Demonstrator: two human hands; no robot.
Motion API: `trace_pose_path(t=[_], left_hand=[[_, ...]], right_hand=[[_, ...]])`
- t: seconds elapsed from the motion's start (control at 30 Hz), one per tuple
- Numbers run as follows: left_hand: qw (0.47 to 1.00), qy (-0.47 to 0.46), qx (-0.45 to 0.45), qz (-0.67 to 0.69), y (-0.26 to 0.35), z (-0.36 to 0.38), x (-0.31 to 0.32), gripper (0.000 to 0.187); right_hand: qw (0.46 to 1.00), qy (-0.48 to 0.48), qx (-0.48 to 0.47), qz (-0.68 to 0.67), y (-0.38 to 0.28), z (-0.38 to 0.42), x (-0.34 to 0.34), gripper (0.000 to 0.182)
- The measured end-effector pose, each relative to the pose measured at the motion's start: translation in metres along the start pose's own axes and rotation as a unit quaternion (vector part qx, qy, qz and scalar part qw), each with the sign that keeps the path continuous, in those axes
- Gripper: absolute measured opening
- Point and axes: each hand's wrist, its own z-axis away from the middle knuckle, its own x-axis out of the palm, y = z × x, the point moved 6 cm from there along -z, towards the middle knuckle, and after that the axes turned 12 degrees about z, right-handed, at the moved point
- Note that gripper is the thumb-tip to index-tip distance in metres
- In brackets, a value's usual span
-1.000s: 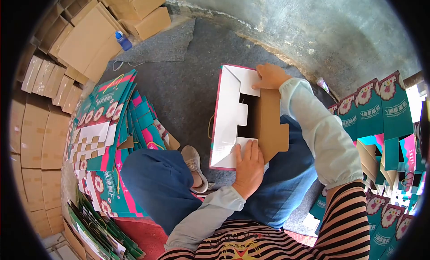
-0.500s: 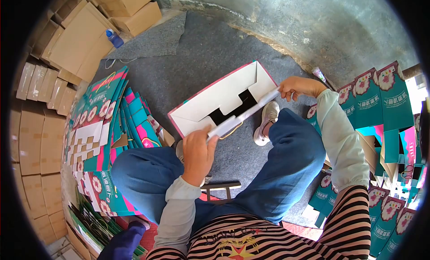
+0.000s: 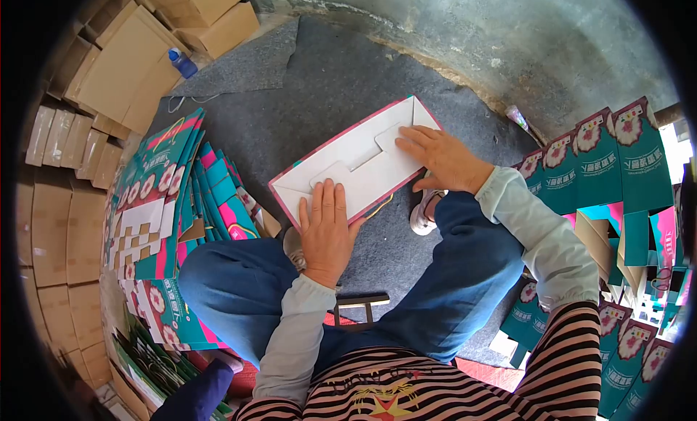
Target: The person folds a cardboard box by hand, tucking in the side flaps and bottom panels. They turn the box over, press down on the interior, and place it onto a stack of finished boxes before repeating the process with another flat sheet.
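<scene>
box [image 3: 356, 167] near corner under left hand [image 3: 328, 229], bottle [image 3: 181, 62] label unreadable

Under my hands [image 3: 330, 229] I see the carton [image 3: 356, 167], plain white matt paperboard on the flaps, with a printed pink edge. The floor carpet [image 3: 319, 87] in the upper middle looks like rough grey felt. The flat cartons [image 3: 170, 178] at left carry glossy teal and pink print. The brown boxes [image 3: 138, 58] in the upper left are dull corrugated cardboard. The wall [image 3: 508, 36] is rough concrete. My sleeves [image 3: 541, 232] look like smooth pale cloth, my trousers [image 3: 239, 290] like blue denim.
</scene>
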Motion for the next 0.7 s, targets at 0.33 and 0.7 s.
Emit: trace_pose_path(t=[0.33, 0.7], left_hand=[[0.998, -0.052, 0.019, 0.024, -0.002, -0.005, 0.015, 0.062], [0.992, 0.013, 0.041, 0.116, 0.014, -0.004, -0.007, 0.059]], right_hand=[[0.995, -0.075, -0.057, -0.023, 0.007, -0.003, 0.027, 0.071], [0.992, 0.013, -0.032, -0.122, 0.018, 0.010, 0.005, 0.052]])
